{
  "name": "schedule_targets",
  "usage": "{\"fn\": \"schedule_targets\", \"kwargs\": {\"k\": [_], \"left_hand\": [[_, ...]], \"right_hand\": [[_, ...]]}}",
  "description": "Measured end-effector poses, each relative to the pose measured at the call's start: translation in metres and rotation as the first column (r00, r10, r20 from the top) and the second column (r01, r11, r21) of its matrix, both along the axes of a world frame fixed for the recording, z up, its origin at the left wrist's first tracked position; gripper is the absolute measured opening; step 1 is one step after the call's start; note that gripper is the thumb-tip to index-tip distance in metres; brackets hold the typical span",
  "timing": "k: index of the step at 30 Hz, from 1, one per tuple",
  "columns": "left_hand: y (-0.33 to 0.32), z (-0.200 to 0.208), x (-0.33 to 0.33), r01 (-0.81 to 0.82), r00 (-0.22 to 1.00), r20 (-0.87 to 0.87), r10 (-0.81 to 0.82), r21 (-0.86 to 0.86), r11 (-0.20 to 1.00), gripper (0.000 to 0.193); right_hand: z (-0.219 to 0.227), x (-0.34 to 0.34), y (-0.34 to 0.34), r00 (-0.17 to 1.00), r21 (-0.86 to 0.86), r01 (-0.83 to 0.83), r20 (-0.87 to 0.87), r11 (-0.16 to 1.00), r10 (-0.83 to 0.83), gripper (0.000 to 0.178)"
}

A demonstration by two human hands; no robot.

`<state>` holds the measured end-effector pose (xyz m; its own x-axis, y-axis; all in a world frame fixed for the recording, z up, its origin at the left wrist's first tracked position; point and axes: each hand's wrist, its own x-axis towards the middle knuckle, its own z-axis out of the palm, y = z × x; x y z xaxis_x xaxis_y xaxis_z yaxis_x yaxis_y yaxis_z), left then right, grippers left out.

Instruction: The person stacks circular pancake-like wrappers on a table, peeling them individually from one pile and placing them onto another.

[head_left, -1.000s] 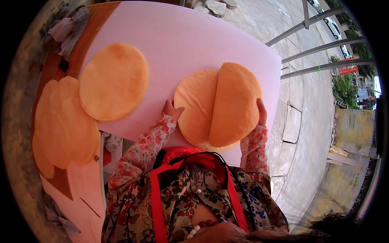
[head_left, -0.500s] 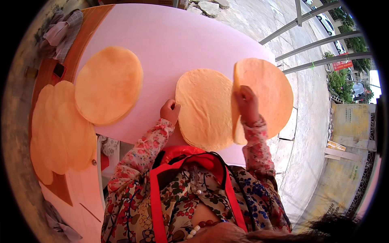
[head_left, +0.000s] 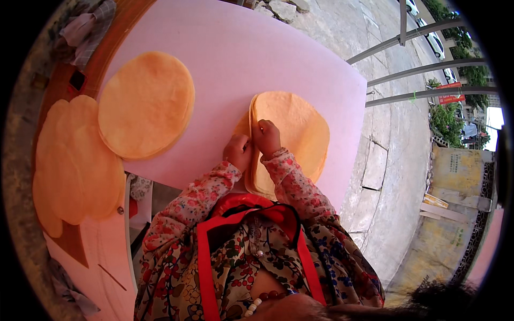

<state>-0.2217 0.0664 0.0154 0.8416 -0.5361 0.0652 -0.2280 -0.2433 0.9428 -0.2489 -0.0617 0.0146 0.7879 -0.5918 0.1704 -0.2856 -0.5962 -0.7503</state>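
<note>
Near the front of the pink tabletop (head_left: 225, 59), a thin, round, tan-yellow sheet (head_left: 297, 134) lies over another sheet (head_left: 243, 127), which peeks out at its left. What the sheets are made of I cannot tell. My right hand (head_left: 267, 138) is closed, pinching the top sheet's raised left edge. Beside it, my left hand (head_left: 237, 151) is closed too, touching the left margin of the layers; its fingertips are partly hidden, so what it grips is unclear.
Left of my hands lies a round pile of similar sheets (head_left: 145, 104). Several overlapping oval sheets (head_left: 77, 160) spread beyond it. A dark phone-like object (head_left: 77, 80) and crumpled cloth (head_left: 88, 35) sit at the far left. Metal bars (head_left: 412, 75) stand past the table's right edge.
My right hand has moved left, bringing the right-hand sheet over the one in front of me. My left hand has shifted slightly right, and the two hands are now side by side.
</note>
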Motion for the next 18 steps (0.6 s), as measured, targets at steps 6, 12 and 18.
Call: {"fn": "schedule_targets", "kwargs": {"k": [6,12,18], "left_hand": [[0.000,-0.006,0.000,0.030,0.999,0.045,-0.029,-0.020,0.999,0.011],[0.001,-0.004,-0.004,0.017,0.991,-0.131,-0.018,-0.012,1.000,0.023],[-0.006,-0.015,-0.002,-0.086,0.939,-0.331,0.092,0.034,0.996,0.025]], "right_hand": [[-0.001,-0.006,-0.010,0.983,0.132,-0.066,-0.162,0.989,0.087,0.025],[-0.009,-0.012,-0.020,0.975,0.545,0.015,-0.193,0.838,0.108,0.022],[-0.022,-0.016,-0.020,0.983,0.507,0.013,-0.163,0.862,0.081,0.021]]}}
